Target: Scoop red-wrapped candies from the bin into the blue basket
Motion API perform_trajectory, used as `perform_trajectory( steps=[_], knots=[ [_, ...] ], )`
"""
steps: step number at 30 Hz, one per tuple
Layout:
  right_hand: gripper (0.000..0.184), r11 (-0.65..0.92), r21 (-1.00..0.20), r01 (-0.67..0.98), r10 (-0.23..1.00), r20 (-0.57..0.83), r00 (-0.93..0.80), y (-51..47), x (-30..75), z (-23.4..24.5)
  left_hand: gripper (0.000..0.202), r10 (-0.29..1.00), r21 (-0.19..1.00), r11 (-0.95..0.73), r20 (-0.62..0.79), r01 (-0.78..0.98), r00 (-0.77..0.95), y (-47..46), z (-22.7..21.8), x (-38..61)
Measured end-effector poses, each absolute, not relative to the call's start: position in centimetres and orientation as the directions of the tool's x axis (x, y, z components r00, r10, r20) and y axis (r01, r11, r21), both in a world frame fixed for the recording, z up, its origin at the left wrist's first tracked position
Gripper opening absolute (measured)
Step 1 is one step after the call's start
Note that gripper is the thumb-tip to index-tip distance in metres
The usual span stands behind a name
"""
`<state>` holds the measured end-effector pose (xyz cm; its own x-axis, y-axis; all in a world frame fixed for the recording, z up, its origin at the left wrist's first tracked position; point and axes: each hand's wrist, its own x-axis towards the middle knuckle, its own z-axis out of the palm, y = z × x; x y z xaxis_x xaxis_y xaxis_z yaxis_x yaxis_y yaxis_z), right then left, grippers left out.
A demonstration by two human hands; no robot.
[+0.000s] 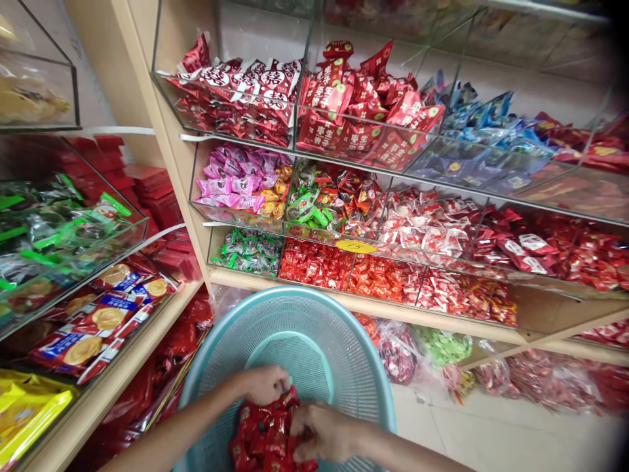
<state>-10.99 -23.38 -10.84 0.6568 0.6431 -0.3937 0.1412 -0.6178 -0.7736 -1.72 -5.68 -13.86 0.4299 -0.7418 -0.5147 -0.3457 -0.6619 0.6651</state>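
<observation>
Red-wrapped candies (263,432) lie in a heap at the near side of a teal plastic mesh basket (275,308). My left hand (265,383) is over the basket at the far edge of the heap, its fingers closed in a pinch; what they hold, if anything, is hidden. On the right side of the heap, my right hand (322,429) has its fingers curled around some of the candies, slightly blurred. Bare mesh shows on the basket's floor beyond my hands.
Clear shelf bins hold purple candies (230,177), red packets (334,98) and blue packets (491,124). Biscuit packs (105,314) and a yellow bag (29,413) sit on the left shelf. Bagged candies (398,351) rest on the tiled floor (417,432) below the shelves.
</observation>
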Motion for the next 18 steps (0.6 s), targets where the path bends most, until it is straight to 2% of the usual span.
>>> perform_trajectory(
  steps=[2,3,6,8,13,18],
  knots=[
    [0.021,-0.683,-0.707,0.183,0.604,-0.407,0.685,-23.3,-11.2,-10.3,0.035,-0.741,0.652,-0.669,-0.546,-0.356,0.391,-5.2,-12.9,-2.0],
    [0.034,-0.721,-0.669,0.180,0.573,-0.429,0.698,-23.3,-11.4,-10.0,0.043,-0.737,0.643,-0.675,-0.563,-0.362,0.374,-4.9,-12.3,-2.3],
    [0.076,-0.794,-0.590,0.149,0.501,-0.495,0.710,-23.0,-12.0,-9.6,0.087,-0.694,0.582,-0.718,-0.638,-0.382,0.333,-3.8,-10.7,-3.5],
    [0.091,-0.805,-0.576,0.143,0.497,-0.522,0.693,-22.8,-12.4,-9.7,0.103,-0.682,0.558,-0.725,-0.663,-0.404,0.309,-3.2,-10.0,-4.4],
    [0.104,-0.807,-0.573,0.144,0.505,-0.543,0.671,-22.5,-13.0,-10.0,0.095,-0.742,0.601,-0.669,-0.567,-0.437,0.356,-2.0,-9.1,-5.4],
    [0.116,-0.860,-0.499,0.108,0.430,-0.593,0.680,-22.3,-12.9,-9.1,0.121,-0.619,0.480,-0.783,-0.669,-0.396,0.413,-0.9,-8.5,-5.3]
  ],
)
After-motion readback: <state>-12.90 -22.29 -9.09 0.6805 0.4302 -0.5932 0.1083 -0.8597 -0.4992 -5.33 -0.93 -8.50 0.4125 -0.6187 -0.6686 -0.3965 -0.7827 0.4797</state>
